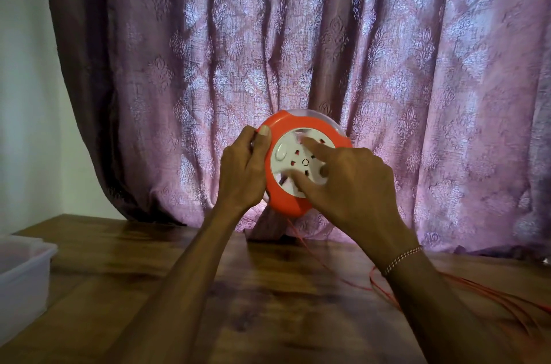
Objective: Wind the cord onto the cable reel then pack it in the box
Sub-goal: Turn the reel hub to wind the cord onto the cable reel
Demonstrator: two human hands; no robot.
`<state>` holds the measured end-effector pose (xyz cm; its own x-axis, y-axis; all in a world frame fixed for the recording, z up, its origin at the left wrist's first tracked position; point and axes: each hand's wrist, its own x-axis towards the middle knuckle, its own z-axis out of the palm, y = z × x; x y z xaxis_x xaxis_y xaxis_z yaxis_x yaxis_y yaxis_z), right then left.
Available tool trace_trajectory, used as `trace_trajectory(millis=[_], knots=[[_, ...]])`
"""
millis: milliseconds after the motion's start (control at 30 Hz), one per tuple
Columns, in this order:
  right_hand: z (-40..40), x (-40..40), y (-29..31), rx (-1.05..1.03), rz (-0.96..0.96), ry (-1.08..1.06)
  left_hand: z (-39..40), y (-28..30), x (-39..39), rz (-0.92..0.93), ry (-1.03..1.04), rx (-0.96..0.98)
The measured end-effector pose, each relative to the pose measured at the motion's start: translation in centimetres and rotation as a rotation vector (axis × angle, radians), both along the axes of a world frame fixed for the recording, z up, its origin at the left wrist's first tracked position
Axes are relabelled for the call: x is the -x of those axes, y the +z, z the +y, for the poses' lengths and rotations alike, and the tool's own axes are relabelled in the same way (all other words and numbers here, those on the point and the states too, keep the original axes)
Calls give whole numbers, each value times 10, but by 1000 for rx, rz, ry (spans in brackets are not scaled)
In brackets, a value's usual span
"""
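The wooden table (pixel 268 304) fills the foreground nearest the camera, its grain dark and glossy. At its far left edge stands a translucent white plastic box (pixel 21 274), open at the top and only partly in view.

Moving right, the left hand (pixel 243 173) is raised above the table and curled around the left rim of the cable reel (pixel 286 196), thumb laid over the front edge and the fingers wrapped behind, so the hand is clamped on the rim. The reel is round, orange, with a white socket face (pixel 293 159) turned toward the camera and tilted slightly; it is held in the air in front of a mauve patterned curtain (pixel 328 50), clear of the table.

The right hand (pixel 354 184) is pressed on the socket face with fingers spread, the index and another finger planted on the white plate. A beaded thread bracelet (pixel 402 259) circles that wrist.

A thin orange cord (pixel 301 244) drops from the reel's lower edge to the table and runs off right, where loose loops of it lie along the table's right side.
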<state>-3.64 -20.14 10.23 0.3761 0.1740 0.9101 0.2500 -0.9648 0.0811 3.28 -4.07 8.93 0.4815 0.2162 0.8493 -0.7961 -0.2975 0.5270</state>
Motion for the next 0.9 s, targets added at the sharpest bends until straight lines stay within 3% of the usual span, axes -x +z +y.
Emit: trace_trajectory(millis=[200, 400, 533, 900], knots=[[-5, -5, 4, 55, 86, 95, 3, -2, -4, 9, -15, 15], [-10, -5, 8, 150, 49, 275, 4, -1, -2, 2, -42, 31], [-9, -3, 9, 237, 210, 206, 2, -2, 0, -3, -55, 31], [-4, 4, 2, 77, 106, 16, -3, -3, -1, 5, -3, -15]])
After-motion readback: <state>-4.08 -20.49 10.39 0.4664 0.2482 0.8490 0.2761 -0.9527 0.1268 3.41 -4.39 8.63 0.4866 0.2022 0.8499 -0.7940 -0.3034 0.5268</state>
